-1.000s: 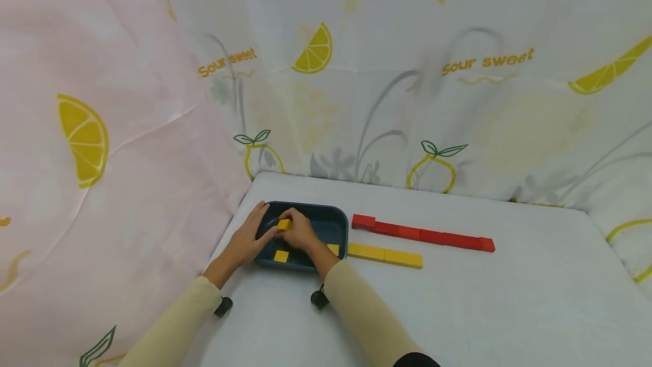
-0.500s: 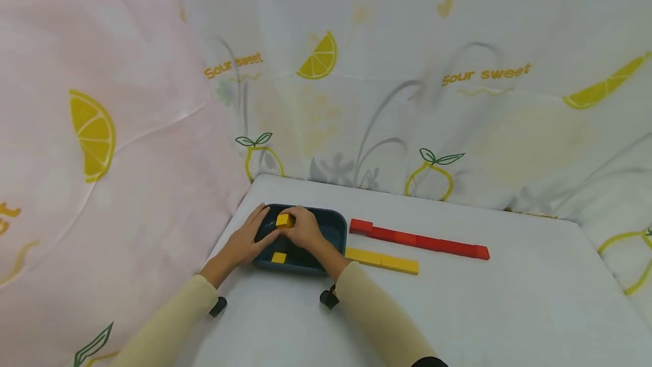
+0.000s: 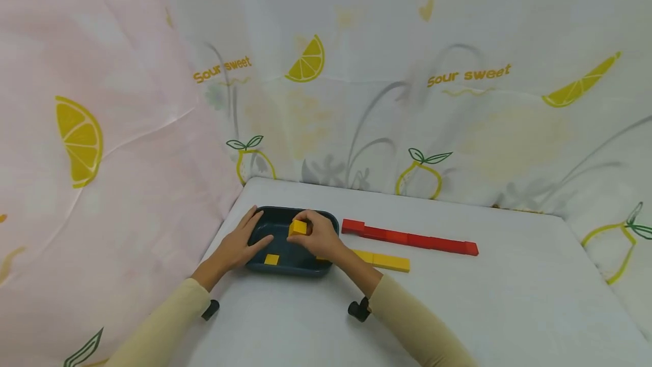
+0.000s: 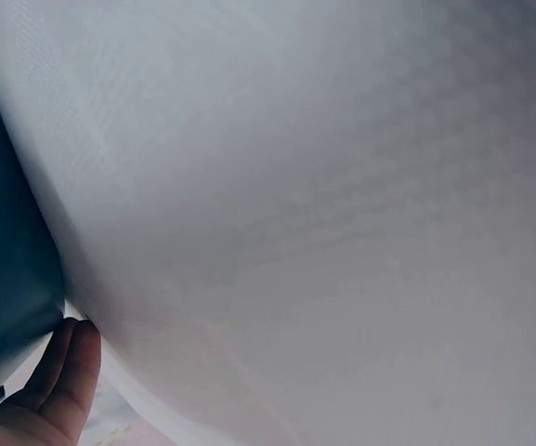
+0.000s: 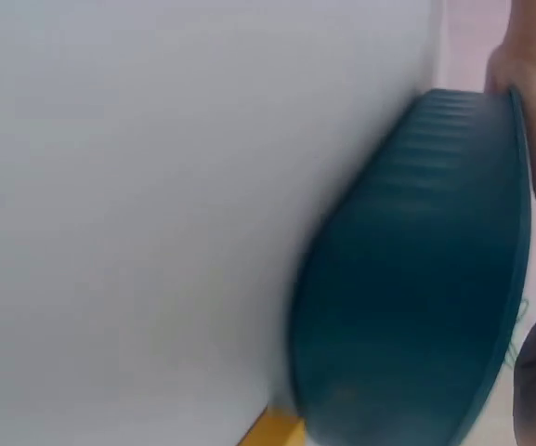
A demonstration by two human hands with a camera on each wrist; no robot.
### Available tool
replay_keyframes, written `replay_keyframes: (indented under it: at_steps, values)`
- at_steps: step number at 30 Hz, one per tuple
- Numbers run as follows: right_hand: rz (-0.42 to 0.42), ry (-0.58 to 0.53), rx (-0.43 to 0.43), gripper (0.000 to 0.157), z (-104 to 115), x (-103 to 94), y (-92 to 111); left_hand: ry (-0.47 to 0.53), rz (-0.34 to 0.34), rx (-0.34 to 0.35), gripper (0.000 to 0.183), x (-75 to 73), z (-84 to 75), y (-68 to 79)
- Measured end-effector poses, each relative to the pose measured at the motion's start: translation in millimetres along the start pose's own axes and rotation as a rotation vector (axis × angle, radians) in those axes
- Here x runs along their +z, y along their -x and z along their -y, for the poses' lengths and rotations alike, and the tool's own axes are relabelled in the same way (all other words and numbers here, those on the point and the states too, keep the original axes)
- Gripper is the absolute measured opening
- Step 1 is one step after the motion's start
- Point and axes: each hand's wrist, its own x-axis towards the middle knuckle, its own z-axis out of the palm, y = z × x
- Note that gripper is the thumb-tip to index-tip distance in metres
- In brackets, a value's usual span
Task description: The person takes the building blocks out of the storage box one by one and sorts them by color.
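A dark teal tray [image 3: 272,231] sits on the white table in the head view. Pinched by my right hand [image 3: 318,237], a yellow block [image 3: 298,227] is held over the right part of the tray. My left hand [image 3: 238,246] rests at the tray's left end, its fingers straight along the rim and the thumb stretched over it. The left wrist view shows two fingers [image 4: 72,372] touching the tray's outer wall [image 4: 12,223]. Another yellow block [image 3: 271,259] lies inside near the front wall. My right forearm partly hides a further yellow piece [image 3: 322,258].
To the tray's right, a row of yellow blocks [image 3: 391,262] lies end to end, partly behind my right wrist. Behind it runs a longer row of red blocks [image 3: 407,238], its left end block raised. A lemon-print cloth [image 3: 367,101] hangs behind the table.
My right hand, with the yellow block in its fingers, has moved rightward within the tray, away from the left hand. The left hand stays at the tray's left end. The view has shifted slightly.
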Motion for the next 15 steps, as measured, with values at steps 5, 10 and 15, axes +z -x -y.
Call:
replay_keyframes:
  at_steps: [5,10,15]
  values:
    - [-0.018,-0.125,0.071,0.038,-5,-26.4,14,0.015,-0.008,0.028,0.087,-4.9,0.4,-2.9]
    - [-0.026,-0.071,0.096,0.036,-25,-60.0,37,0.014,-0.007,0.042,0.086,-4.2,0.9,-3.8]
    - [-0.048,0.041,0.153,0.034,-51,-93.4,74,0.037,-0.016,0.033,0.089,3.1,0.5,1.8]
